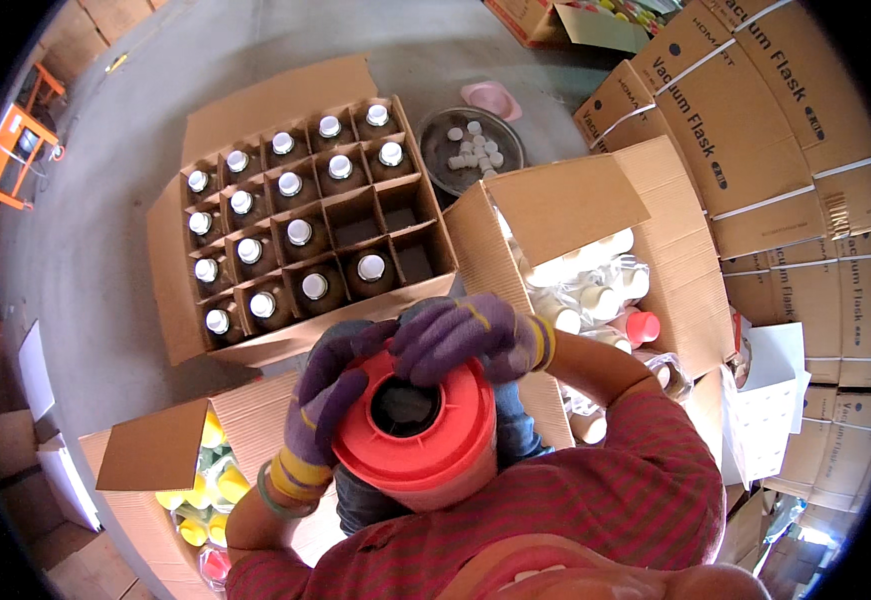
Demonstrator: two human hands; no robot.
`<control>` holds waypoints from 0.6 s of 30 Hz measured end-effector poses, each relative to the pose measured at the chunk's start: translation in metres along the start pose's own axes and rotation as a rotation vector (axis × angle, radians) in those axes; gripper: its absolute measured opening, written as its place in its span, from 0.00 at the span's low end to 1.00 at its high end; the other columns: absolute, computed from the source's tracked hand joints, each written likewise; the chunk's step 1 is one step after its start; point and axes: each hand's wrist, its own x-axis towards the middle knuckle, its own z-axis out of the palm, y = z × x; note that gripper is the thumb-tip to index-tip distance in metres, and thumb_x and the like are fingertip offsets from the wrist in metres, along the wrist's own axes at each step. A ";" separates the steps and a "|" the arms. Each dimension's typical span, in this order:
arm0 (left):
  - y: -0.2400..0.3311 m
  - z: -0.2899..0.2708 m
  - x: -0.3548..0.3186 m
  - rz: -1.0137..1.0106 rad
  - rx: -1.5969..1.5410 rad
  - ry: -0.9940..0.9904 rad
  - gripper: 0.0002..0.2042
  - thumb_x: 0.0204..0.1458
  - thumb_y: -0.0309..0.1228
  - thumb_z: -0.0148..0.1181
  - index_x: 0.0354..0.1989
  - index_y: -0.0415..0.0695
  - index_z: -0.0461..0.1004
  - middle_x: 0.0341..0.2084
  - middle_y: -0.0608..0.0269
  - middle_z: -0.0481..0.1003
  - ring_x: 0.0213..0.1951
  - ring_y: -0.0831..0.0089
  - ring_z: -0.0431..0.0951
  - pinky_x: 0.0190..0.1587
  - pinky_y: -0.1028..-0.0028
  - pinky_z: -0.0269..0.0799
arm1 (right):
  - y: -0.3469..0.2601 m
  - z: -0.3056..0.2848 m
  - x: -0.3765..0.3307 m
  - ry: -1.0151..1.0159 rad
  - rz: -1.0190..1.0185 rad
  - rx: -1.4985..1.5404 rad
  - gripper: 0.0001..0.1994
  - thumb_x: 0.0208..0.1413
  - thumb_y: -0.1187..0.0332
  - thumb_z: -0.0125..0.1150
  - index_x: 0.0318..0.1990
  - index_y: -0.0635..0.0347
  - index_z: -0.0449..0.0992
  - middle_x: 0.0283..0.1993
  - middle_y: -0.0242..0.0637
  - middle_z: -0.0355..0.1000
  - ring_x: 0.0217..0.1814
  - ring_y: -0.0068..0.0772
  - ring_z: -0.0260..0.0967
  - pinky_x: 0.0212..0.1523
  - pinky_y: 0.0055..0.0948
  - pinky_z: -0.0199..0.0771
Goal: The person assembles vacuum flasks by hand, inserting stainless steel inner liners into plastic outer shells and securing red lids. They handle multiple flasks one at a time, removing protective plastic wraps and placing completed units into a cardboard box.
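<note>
Smooth red plastic with a soft sheen forms the container (435,455). Matt, rough-knit cloth covers the left hand (321,402) and right hand (470,338). The divided carton (355,306) is dull brown corrugated cardboard; the bottle caps (289,184) inside are smooth white plastic. The round tray (437,150) looks like dull metal. The trousers (517,430) look like denim, the floor (100,260) like smooth concrete.

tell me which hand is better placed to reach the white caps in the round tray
Probably the right hand: it is nearer the round tray of white caps. The left hand is farther off, at the left of the red container. Both are at that container, so the right would have to leave it.
</note>
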 end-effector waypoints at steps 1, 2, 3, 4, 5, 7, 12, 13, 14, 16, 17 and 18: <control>0.003 0.001 0.002 -0.048 -0.053 0.000 0.24 0.52 0.28 0.53 0.59 0.35 0.64 0.58 0.46 0.66 0.60 0.58 0.67 0.64 0.63 0.60 | 0.000 0.000 -0.007 0.122 0.171 0.115 0.27 0.63 0.49 0.48 0.55 0.66 0.72 0.53 0.47 0.73 0.55 0.44 0.71 0.58 0.43 0.68; 0.009 0.003 0.005 -0.096 -0.105 0.004 0.24 0.52 0.25 0.55 0.59 0.36 0.63 0.58 0.48 0.67 0.59 0.61 0.68 0.63 0.65 0.61 | -0.003 0.003 -0.005 0.156 0.297 0.151 0.26 0.64 0.50 0.49 0.57 0.66 0.70 0.54 0.47 0.72 0.56 0.42 0.71 0.58 0.41 0.68; 0.013 0.005 0.006 -0.144 -0.156 0.008 0.25 0.51 0.23 0.57 0.60 0.37 0.62 0.58 0.50 0.68 0.59 0.63 0.69 0.61 0.66 0.63 | -0.006 0.007 -0.003 0.198 0.423 0.195 0.26 0.64 0.51 0.49 0.59 0.65 0.68 0.56 0.47 0.72 0.57 0.40 0.70 0.58 0.39 0.68; 0.012 0.002 0.004 -0.130 -0.030 0.024 0.27 0.51 0.24 0.58 0.61 0.37 0.61 0.57 0.51 0.69 0.58 0.62 0.69 0.62 0.66 0.63 | -0.012 0.012 -0.001 0.155 0.505 0.154 0.26 0.64 0.52 0.50 0.60 0.65 0.67 0.56 0.47 0.71 0.57 0.39 0.70 0.59 0.37 0.67; 0.012 0.003 0.002 -0.094 0.023 0.018 0.27 0.51 0.24 0.58 0.61 0.37 0.61 0.57 0.51 0.69 0.58 0.63 0.69 0.62 0.66 0.63 | -0.021 0.017 0.007 0.112 0.588 0.110 0.27 0.63 0.53 0.50 0.61 0.65 0.66 0.57 0.47 0.71 0.58 0.37 0.69 0.59 0.35 0.67; 0.015 0.005 0.000 -0.022 0.131 0.004 0.27 0.50 0.24 0.59 0.60 0.37 0.62 0.56 0.51 0.70 0.58 0.63 0.69 0.61 0.67 0.64 | -0.028 0.017 0.013 0.035 0.669 0.027 0.27 0.63 0.54 0.51 0.62 0.63 0.64 0.57 0.48 0.71 0.58 0.36 0.69 0.58 0.33 0.67; 0.025 0.005 0.006 -0.008 0.286 -0.048 0.21 0.52 0.21 0.56 0.56 0.36 0.66 0.53 0.52 0.72 0.56 0.66 0.71 0.59 0.69 0.65 | -0.039 0.012 0.015 -0.002 0.724 -0.077 0.25 0.62 0.55 0.52 0.62 0.59 0.65 0.53 0.50 0.73 0.55 0.40 0.72 0.54 0.34 0.70; 0.026 0.005 0.007 -0.022 0.289 -0.052 0.20 0.52 0.20 0.56 0.55 0.35 0.67 0.52 0.52 0.73 0.55 0.66 0.72 0.59 0.69 0.66 | -0.041 0.010 0.017 -0.010 0.739 -0.106 0.25 0.62 0.55 0.52 0.62 0.58 0.66 0.52 0.49 0.74 0.54 0.39 0.72 0.54 0.34 0.70; 0.027 0.005 0.008 -0.035 0.293 -0.051 0.19 0.52 0.20 0.55 0.54 0.35 0.67 0.51 0.52 0.73 0.55 0.67 0.72 0.58 0.70 0.67 | -0.043 0.010 0.019 -0.019 0.753 -0.131 0.24 0.62 0.56 0.52 0.62 0.58 0.66 0.51 0.49 0.74 0.53 0.39 0.73 0.53 0.34 0.71; 0.029 0.003 0.012 -0.072 0.288 -0.055 0.19 0.51 0.19 0.55 0.53 0.35 0.67 0.50 0.52 0.74 0.54 0.67 0.73 0.57 0.70 0.68 | -0.050 0.008 0.026 -0.043 0.796 -0.196 0.23 0.62 0.56 0.52 0.61 0.57 0.67 0.50 0.48 0.75 0.51 0.39 0.74 0.52 0.35 0.71; 0.030 0.001 0.014 -0.091 0.284 -0.057 0.19 0.50 0.19 0.55 0.53 0.35 0.68 0.50 0.52 0.74 0.53 0.67 0.74 0.57 0.70 0.68 | -0.056 0.007 0.031 -0.057 0.828 -0.235 0.23 0.61 0.57 0.52 0.61 0.57 0.67 0.49 0.48 0.75 0.50 0.39 0.74 0.51 0.35 0.72; 0.029 -0.001 0.017 -0.094 0.250 -0.057 0.20 0.49 0.18 0.55 0.53 0.35 0.68 0.49 0.52 0.74 0.53 0.67 0.74 0.57 0.70 0.68 | -0.059 0.007 0.033 -0.071 0.859 -0.275 0.23 0.61 0.57 0.52 0.61 0.57 0.67 0.48 0.47 0.75 0.49 0.39 0.75 0.51 0.35 0.72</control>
